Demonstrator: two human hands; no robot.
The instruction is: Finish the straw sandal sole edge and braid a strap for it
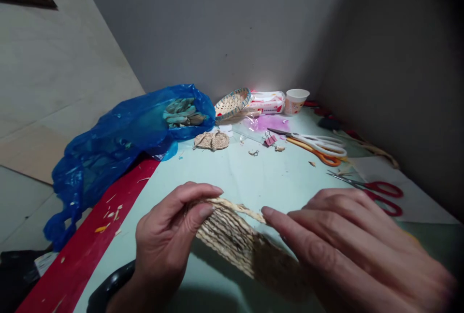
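Note:
In the head view my left hand is closed on the left end of a flat piece of coiled straw braid, thumb on its face and index finger along the top edge. The piece shows several parallel rows and slants down to the right, its right part in shadow. A twisted straw cord runs along the top edge from the left fingertips. My right hand is closed, its fingertips at the cord's right end; the thumb is hidden. Beyond the hands lies a small woven straw sole shape.
A blue plastic bag with cloth-like stuff inside spreads along the left. Further back stand a shallow woven basket, a tissue pack and a paper cup. Scissors with white, orange and red handles lie at right.

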